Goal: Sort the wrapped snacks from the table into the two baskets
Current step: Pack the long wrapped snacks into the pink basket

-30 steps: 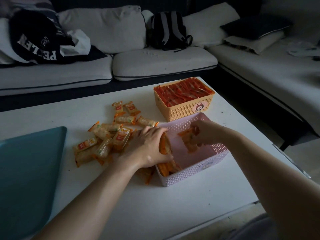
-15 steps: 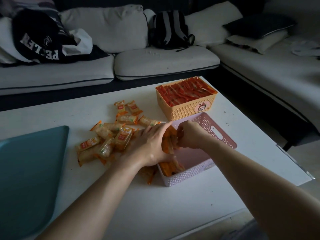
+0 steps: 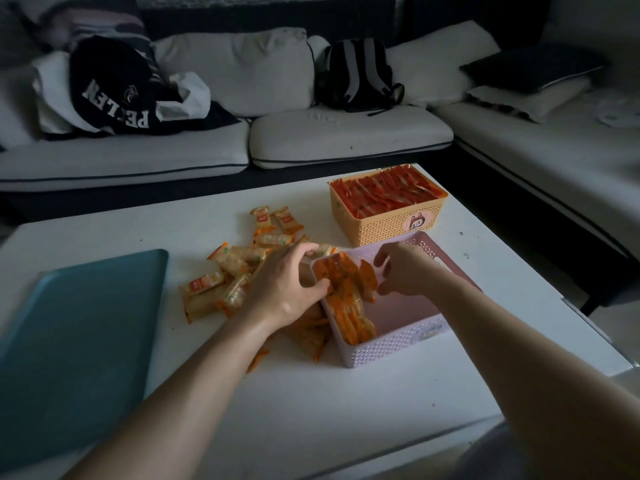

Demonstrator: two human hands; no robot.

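Half a second back both hands were bunched together at the left end of the pink basket (image 3: 391, 348); now the right hand (image 3: 403, 268) has drawn a little to the right, and a gap shows between them. Nearest on the white table (image 3: 311, 393), a teal tray (image 3: 76, 323) lies at the left edge. The pink basket sits beside it to the right, with a row of snacks (image 3: 349, 313) standing on edge along its left wall. The left hand (image 3: 284, 285) straddles that rim, thumb pressed on the row and fingers curled over the far corner; whether it grips anything cannot be told. The right hand hovers over the basket in a narrow claw, its tips at a tilted snack (image 3: 367, 277), pinched or merely touched, unclear. Loose snacks (image 3: 225, 278) lie heaped on the table left of the basket. Just behind stands an orange basket (image 3: 381, 230) packed with red packets (image 3: 388, 192). Beyond is a pale sofa (image 3: 346, 133) with a backpack (image 3: 356, 74) and a dark garment (image 3: 110, 88).
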